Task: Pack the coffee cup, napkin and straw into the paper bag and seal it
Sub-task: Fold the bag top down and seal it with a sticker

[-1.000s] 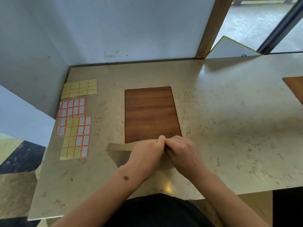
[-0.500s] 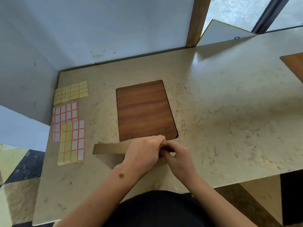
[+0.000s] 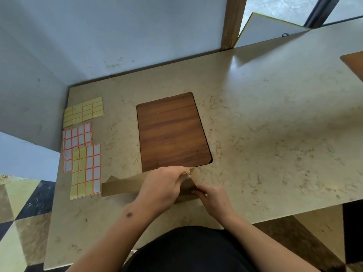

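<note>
Paper bag (image 3: 121, 186) lies at the near edge of the marble-look table (image 3: 255, 134), just in front of the wooden inset panel (image 3: 172, 130), its folded top strip running leftward from under the hands. Left hand (image 3: 163, 187) rests over the fold, fingertips curled and pinching the right end of the strip. Right hand (image 3: 214, 199) has separated from the left since half a second ago and dropped to the bag's near right side; fingers touch the paper, but grip cannot be told. Judgement: the fold is being creased along its length, so sealing is under way. Sticker sheets (image 3: 84, 154) lie untouched at far left, well apart from the bag. Cup, napkin and straw not visible; presumably inside.
</note>
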